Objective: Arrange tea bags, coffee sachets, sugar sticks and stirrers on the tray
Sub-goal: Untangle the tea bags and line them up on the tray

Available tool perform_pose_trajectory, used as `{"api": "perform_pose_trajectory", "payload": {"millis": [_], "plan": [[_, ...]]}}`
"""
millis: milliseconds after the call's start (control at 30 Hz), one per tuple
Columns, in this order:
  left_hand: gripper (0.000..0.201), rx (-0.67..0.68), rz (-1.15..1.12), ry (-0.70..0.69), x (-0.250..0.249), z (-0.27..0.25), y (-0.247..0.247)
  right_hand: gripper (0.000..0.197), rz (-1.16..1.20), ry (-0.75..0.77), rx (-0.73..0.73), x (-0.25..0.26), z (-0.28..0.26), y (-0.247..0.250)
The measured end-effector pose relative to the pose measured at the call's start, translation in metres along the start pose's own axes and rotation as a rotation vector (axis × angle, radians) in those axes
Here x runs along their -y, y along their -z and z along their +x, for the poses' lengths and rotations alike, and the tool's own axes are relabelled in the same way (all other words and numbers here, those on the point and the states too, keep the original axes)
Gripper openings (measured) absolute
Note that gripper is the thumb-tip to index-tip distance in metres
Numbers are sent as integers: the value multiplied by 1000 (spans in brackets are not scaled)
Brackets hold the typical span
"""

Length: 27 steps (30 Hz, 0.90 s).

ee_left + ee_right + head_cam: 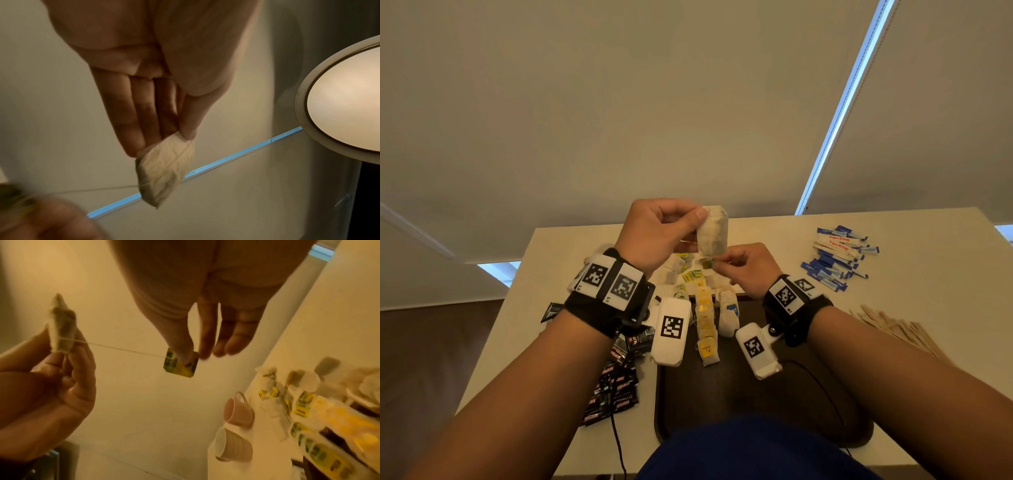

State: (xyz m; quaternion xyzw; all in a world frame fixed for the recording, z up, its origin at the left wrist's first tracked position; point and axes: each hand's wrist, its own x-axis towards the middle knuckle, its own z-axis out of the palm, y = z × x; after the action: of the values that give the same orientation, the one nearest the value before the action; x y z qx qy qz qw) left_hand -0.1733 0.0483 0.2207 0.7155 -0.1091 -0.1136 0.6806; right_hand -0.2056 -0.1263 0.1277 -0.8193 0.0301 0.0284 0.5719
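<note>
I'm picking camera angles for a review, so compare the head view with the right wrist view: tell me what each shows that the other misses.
Only the head view shows the blue sugar sticks, wooden stirrers, black coffee sachets and dark tray. Only the right wrist view shows two cups lying on the table and the taut string. Both show the left hand pinching the tea bag and the right hand pinching its yellow-green tag.
</note>
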Motion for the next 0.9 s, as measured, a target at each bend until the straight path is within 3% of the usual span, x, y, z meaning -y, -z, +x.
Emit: {"api": "perform_pose_trajectory", "payload": {"millis": [233,300,467,600,700,900], "plan": [[9,110,40,92,22,-20,-3,15,240,-8,-28,32,11,18],[10,120,21,132,27,-22,-3,16,210,35,-42,39,12,19],[9,18,-12,143,34,-20,-2,27,258,146,-66,54,13,20],[8,-47,-4,139,38,-16,0,9,237,193,-117,62,14,17],[9,-30,27,136,41,-14,0,7,144,270,-139,65,14,16],[12,-29,47,141,46,-10,1,10,183,245,-18,65,5,20]]}}
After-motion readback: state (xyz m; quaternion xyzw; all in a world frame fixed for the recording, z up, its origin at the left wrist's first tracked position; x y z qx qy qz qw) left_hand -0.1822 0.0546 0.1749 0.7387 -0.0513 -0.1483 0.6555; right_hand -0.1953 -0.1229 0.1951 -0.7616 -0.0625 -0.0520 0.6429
